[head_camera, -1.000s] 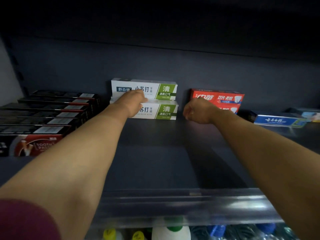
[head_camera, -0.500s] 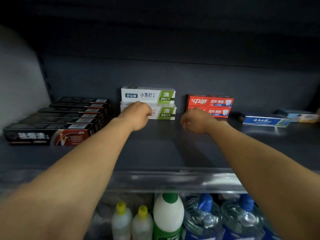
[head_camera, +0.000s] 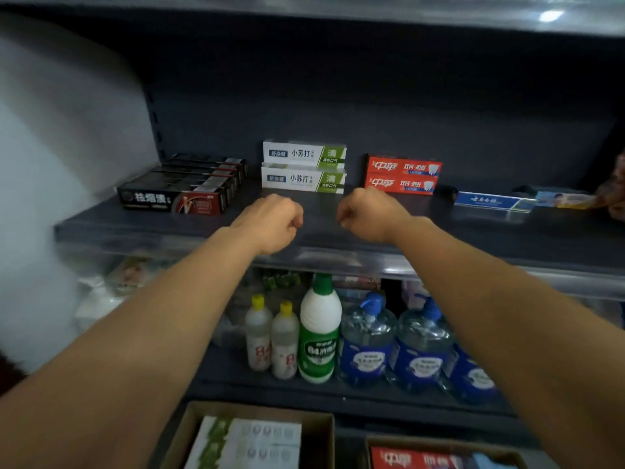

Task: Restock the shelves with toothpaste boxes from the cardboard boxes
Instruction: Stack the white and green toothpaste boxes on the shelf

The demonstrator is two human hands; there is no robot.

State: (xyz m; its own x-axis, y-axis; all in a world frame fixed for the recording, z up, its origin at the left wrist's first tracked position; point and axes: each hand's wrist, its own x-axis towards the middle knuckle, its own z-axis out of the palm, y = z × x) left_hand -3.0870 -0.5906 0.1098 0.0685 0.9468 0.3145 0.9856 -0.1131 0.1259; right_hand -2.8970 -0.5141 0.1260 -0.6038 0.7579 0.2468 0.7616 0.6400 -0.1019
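Dark grey steel made up the shelf, the largest thing in view, with its clear front rail running left to right. On it, far back, stood the toothpaste boxes: a black row at the left, two white-and-green boxes stacked in the middle, two red boxes stacked to their right, and blue boxes lying further right. Below, bottles filled the lower shelf. Nearest, two cardboard boxes sat at the bottom edge, the left carton holding white-and-green stock, the right carton holding red. Both forearms reached over the shelf's front; the left hand and right hand each had the fingers curled into a loose fist, the grip holding nothing, apart from every box. The placing step looked finished for these stacks. Next, I judged, the hands needed to drop to the cartons and take fresh boxes, matching colour to stack
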